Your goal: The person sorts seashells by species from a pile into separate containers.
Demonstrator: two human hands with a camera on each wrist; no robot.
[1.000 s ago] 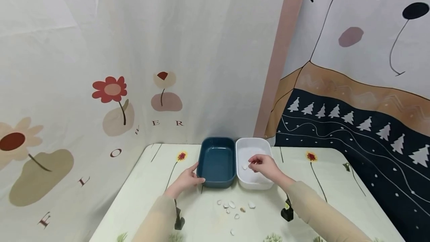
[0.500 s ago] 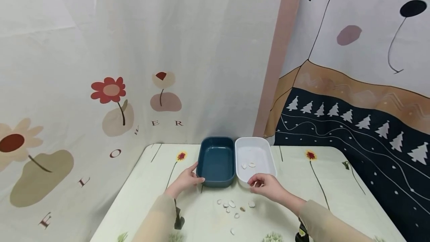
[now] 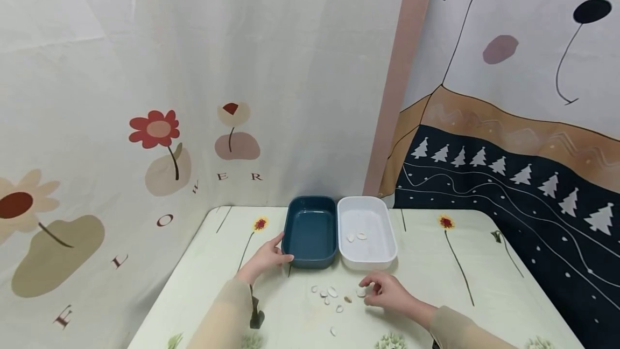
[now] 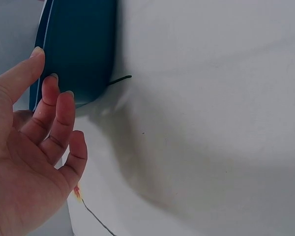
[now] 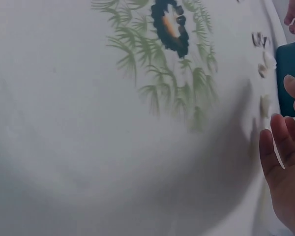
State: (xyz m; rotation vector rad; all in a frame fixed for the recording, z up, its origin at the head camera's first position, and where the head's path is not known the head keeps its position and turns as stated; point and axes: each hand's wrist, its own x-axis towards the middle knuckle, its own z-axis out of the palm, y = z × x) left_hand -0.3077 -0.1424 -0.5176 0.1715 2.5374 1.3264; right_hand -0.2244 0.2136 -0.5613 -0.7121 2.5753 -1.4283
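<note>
My left hand (image 3: 265,262) holds the near left corner of a dark blue tray (image 3: 310,260), thumb and index finger spread against its wall; the other fingers curl loosely in the left wrist view. Beside it stands a white tray (image 3: 368,256), with two pale seashells (image 3: 361,236) on its floor. My right hand (image 3: 391,294) is low over the table in front of the white tray. Its thumb and index finger stand apart beside a white seashell (image 3: 360,292), which they partly hide. Whether they touch it, I cannot tell.
Several small white seashells (image 3: 332,292) and a brownish one (image 3: 347,299) lie scattered in front of the trays. They rest on a pale tablecloth (image 3: 203,279) printed with flowers. A hanging white curtain (image 3: 300,96) closes off the back.
My right hand has drawn back from inside the white tray, down to the seashells on the table. A second seashell now shows in that tray. My left hand has stayed at the blue tray.
</note>
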